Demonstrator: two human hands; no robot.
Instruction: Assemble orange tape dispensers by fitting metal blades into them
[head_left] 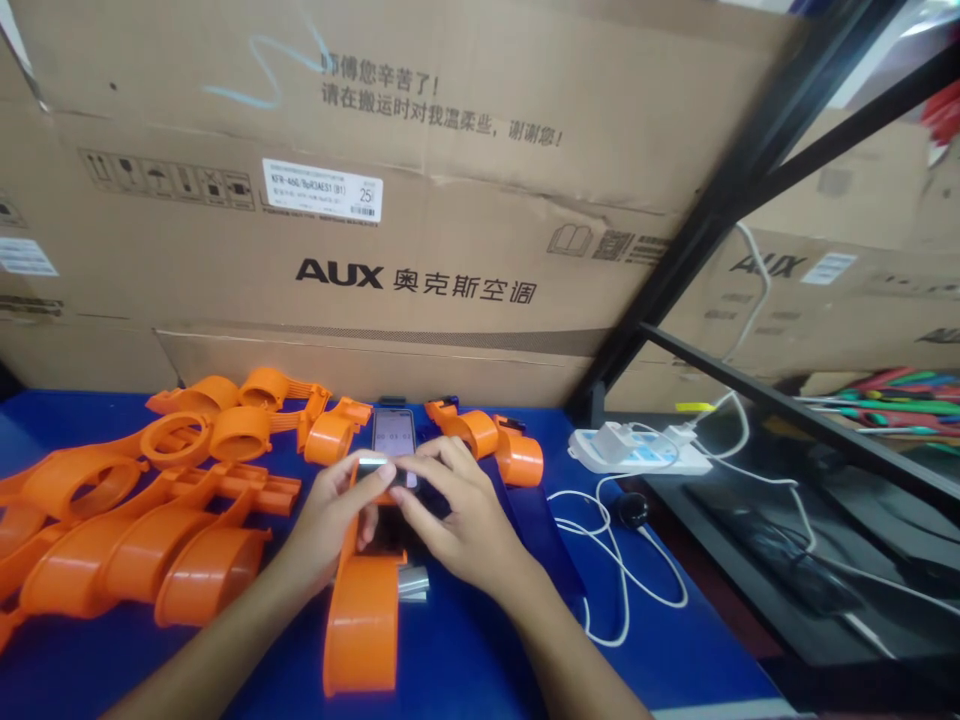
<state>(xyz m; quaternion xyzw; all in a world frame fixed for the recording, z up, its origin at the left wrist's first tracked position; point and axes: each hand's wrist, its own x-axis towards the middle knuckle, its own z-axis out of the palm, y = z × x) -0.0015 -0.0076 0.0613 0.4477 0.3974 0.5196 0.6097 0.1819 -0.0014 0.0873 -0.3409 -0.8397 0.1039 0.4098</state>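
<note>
An orange plastic tape dispenser is held upright over the table, its wide round hub at the bottom. My left hand grips its upper end, thumb near a shiny silver strip. Thumb and fingertips of my right hand close on that same end. A dark piece lies partly hidden between the right fingers, too covered to identify. Small grey metal pieces rest just right of the hub. Beyond my hands a phone shows running digits.
Several orange dispensers cover the table's left side. Others with dark ends lie behind my right hand. A white power strip and looping white cables are at right, beside a black metal frame. Cardboard boxes wall off the back.
</note>
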